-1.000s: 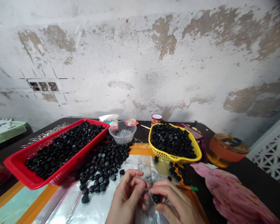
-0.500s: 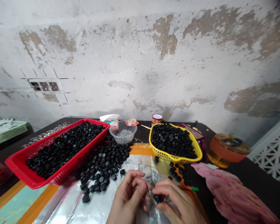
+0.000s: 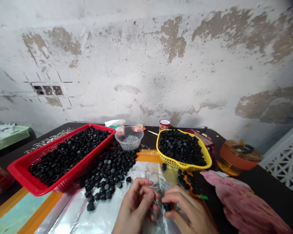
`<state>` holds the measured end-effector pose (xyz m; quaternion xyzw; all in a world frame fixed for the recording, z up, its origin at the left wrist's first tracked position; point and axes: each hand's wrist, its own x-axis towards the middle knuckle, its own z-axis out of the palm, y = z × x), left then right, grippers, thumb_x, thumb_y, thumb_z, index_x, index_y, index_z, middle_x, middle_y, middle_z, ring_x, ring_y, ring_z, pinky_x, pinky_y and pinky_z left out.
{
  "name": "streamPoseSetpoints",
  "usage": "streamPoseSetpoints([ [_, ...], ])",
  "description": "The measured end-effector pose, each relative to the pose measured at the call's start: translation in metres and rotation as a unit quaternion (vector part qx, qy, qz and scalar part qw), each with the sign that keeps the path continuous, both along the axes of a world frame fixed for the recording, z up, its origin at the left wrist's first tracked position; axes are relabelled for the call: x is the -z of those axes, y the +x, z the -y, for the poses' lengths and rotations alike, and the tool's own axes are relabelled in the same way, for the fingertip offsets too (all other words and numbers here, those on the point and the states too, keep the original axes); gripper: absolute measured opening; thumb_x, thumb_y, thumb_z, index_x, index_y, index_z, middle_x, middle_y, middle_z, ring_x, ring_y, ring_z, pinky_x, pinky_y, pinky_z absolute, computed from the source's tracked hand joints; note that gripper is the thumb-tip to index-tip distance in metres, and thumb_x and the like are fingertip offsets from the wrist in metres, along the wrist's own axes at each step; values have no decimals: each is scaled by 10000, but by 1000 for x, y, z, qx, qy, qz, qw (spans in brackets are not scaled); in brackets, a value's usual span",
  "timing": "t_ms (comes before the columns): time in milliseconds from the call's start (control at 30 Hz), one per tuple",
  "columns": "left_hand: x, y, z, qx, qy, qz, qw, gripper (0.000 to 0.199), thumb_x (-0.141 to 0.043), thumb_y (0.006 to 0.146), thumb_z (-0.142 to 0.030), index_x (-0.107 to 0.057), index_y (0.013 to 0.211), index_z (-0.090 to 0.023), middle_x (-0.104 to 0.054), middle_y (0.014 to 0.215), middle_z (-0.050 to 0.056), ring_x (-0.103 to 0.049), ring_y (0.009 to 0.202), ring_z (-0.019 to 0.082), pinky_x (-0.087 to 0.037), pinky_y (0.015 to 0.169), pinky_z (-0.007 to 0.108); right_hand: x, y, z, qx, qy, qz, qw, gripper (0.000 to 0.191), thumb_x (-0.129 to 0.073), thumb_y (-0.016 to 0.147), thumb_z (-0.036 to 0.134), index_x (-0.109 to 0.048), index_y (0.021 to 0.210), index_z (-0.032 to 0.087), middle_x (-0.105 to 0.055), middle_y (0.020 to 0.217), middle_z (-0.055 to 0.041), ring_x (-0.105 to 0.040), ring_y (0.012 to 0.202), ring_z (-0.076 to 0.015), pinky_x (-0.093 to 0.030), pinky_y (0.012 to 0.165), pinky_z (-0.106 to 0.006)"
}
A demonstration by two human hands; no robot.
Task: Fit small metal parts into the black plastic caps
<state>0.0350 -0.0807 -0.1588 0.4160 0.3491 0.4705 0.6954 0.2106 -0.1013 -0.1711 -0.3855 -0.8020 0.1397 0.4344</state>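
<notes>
My right hand (image 3: 185, 208) pinches a small black round cap (image 3: 166, 207) between thumb and fingers, low in the middle of the view. Just left of it, my left hand (image 3: 139, 204) has curled fingers with the thumb pressed against them; whatever they hold is too small or hidden to name. A narrow gap separates the two hands, above clear plastic sheeting (image 3: 70, 208). A pile of black caps (image 3: 109, 172) spreads beyond my left hand. A few loose black pieces (image 3: 185, 178) lie past my right hand.
Black parts fill a red basket (image 3: 19, 172) at left and a yellow basket (image 3: 207, 159) at right. Between them stands a clear tub (image 3: 129, 146) of small metal pieces. A pink cloth (image 3: 244, 201) and an amber lidded jar (image 3: 239, 159) are at right, scissors (image 3: 51, 138) at far left.
My right hand has shifted slightly right with the black cap, widening the gap to my left hand. The left hand stays nearly where it was.
</notes>
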Motion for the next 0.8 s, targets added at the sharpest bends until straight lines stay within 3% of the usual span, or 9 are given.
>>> streamPoseSetpoints([
  [100, 1, 0, 0, 9, 1, -6, 1000, 318, -695, 799, -407, -549, 971, -184, -633, 797, 28, -567, 624, 118, -424, 504, 215, 3, 1, 1, 13, -4, -5, 1000, 239, -391, 1006, 378, -561, 954, 218, -612, 865, -24, -628, 796, -155, -503, 723, -240],
  [233, 3, 1, 0, 7, 2, -1, 1000, 320, -705, 790, -406, -552, 961, -181, -622, 781, 19, -563, 608, 111, -421, 495, 210, 2, 0, 1, -1, -20, -8, 1000, 81, -500, 961, 218, -560, 1014, 229, -628, 922, -19, -633, 835, -147, -505, 741, -219],
  [333, 4, 1, -1, 1, 5, 4, 1000, 325, -713, 783, -408, -557, 955, -180, -610, 769, 10, -561, 598, 108, -423, 490, 210, -1, 0, 0, -15, -32, -6, 999, 211, -538, 913, 122, -557, 1086, 242, -639, 983, -18, -638, 874, -140, -510, 760, -199],
  [533, 5, -1, 1, 21, 9, -7, 1000, 307, -685, 810, -403, -543, 966, -181, -631, 813, 26, -568, 624, 112, -431, 502, 215, -2, 0, 1, 20, -13, -10, 1000, 131, -469, 917, 137, -576, 915, 212, -616, 837, -20, -630, 764, -152, -509, 694, -233],
  [800, 2, 0, 0, 18, 13, -5, 1000, 296, -681, 817, -392, -532, 965, -184, -624, 815, 18, -569, 628, 107, -437, 512, 217, 3, 3, -3, 29, -15, -14, 999, 228, -654, 839, 105, -603, 1004, 253, -660, 909, 15, -645, 828, -134, -499, 745, -176],
])
